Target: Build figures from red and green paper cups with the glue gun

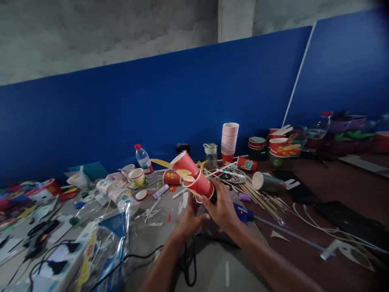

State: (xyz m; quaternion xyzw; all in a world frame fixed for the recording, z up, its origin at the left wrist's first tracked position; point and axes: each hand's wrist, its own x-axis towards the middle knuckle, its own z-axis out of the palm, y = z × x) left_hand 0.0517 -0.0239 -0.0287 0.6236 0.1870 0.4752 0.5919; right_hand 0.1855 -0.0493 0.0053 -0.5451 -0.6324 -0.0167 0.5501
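A joined pair of red paper cups [200, 183] with yellow leaf-like pieces on it is tilted up to the left in the middle of the view. Wrapped round its lower right end is my right hand [223, 205], its thumb across the front. My left hand [191, 219] supports the cups from below, its fingers partly hidden behind them. A blue glue gun [243, 213] lies just right of my right hand. Behind the held cups, another red cup [172, 177] rests on its side.
A tall stack of paper cups [230, 140], a glass jar [210, 155] and a water bottle [144, 160] stand by the blue partition [152, 105]. Wooden sticks [258, 194] lie right. Plastic packaging [106, 243], paper scraps and black cables [190, 259] lie nearer.
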